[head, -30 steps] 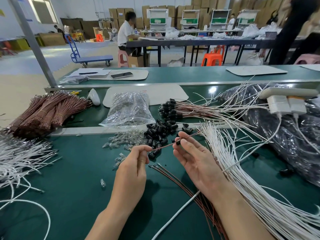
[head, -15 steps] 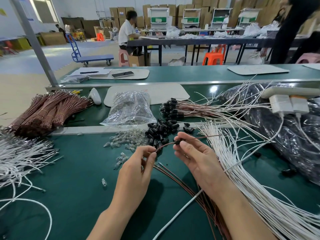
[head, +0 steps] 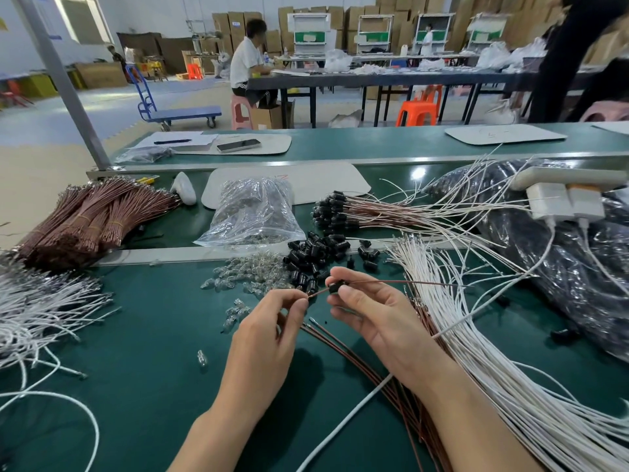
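Looking down from the head view, the left hand [head: 269, 332] pinches the near end of a thin brown wire [head: 401, 282] in a tight thumb-and-forefinger grip just above the green surface [head: 136, 335], the wire's tip buried under the fingertips. The right hand [head: 377, 321] closes its grip on a small black cap [head: 335, 287] sitting on that wire, fingers hiding most of it, and the wire's far end thins out over the white wires [head: 476, 335], hard to follow. Behind the hands lie the cap pile [head: 313, 253] and clear bulbs [head: 248, 274]; spare brown leads [head: 357, 349] vanish under the right wrist.
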Action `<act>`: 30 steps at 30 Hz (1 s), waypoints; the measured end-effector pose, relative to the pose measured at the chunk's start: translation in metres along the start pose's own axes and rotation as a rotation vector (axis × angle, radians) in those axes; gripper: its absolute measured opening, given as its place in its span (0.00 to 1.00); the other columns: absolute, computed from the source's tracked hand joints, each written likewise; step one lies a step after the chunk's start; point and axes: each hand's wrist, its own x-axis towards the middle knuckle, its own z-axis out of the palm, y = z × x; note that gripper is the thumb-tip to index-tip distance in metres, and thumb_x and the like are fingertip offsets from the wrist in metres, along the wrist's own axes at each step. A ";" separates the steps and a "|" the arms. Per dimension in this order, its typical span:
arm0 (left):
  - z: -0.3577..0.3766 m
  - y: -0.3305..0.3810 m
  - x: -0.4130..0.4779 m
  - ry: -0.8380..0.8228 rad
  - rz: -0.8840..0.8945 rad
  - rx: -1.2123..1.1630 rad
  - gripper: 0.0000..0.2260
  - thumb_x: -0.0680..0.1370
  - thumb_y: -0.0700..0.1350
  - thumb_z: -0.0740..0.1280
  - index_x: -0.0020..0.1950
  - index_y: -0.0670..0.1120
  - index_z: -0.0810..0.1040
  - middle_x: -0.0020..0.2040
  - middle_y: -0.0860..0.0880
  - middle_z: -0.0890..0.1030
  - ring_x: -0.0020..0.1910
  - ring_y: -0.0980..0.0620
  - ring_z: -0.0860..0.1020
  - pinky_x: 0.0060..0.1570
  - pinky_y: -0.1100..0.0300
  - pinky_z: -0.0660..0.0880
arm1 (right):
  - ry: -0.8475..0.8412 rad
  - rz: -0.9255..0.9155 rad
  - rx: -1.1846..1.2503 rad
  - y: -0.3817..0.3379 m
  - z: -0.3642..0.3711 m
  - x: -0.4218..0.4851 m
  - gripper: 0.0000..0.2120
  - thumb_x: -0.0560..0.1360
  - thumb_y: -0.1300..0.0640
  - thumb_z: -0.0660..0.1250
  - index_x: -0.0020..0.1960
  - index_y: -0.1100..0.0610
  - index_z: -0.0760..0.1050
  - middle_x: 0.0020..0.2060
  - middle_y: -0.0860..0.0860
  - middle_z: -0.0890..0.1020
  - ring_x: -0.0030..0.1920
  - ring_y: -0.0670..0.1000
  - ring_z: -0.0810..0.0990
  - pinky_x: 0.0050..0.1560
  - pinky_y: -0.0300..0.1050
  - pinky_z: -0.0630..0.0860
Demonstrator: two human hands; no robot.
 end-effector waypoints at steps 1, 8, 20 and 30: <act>0.000 0.000 0.000 0.000 0.001 0.005 0.08 0.83 0.62 0.58 0.53 0.62 0.75 0.40 0.62 0.78 0.35 0.57 0.75 0.34 0.62 0.69 | -0.004 0.002 -0.002 0.000 0.000 0.000 0.14 0.73 0.62 0.70 0.57 0.57 0.85 0.53 0.55 0.85 0.48 0.50 0.84 0.51 0.42 0.81; 0.001 0.002 0.000 -0.009 0.004 -0.039 0.04 0.81 0.58 0.61 0.51 0.62 0.75 0.41 0.61 0.78 0.35 0.56 0.75 0.35 0.68 0.69 | -0.040 0.023 -0.051 0.004 0.002 0.000 0.13 0.73 0.61 0.70 0.57 0.55 0.85 0.55 0.55 0.85 0.49 0.50 0.84 0.51 0.42 0.81; 0.004 0.011 -0.003 -0.038 0.053 -0.031 0.04 0.79 0.54 0.66 0.53 0.63 0.73 0.42 0.64 0.78 0.34 0.58 0.75 0.34 0.71 0.69 | -0.078 0.003 -0.035 0.007 0.004 -0.001 0.13 0.80 0.68 0.63 0.55 0.57 0.83 0.53 0.58 0.84 0.56 0.57 0.83 0.59 0.49 0.80; 0.000 0.018 -0.002 -0.115 0.051 0.103 0.07 0.81 0.57 0.63 0.55 0.58 0.77 0.46 0.62 0.78 0.45 0.59 0.77 0.44 0.61 0.75 | 0.269 -0.222 0.345 -0.025 -0.033 0.003 0.15 0.81 0.68 0.56 0.56 0.55 0.79 0.45 0.54 0.84 0.44 0.52 0.84 0.47 0.44 0.82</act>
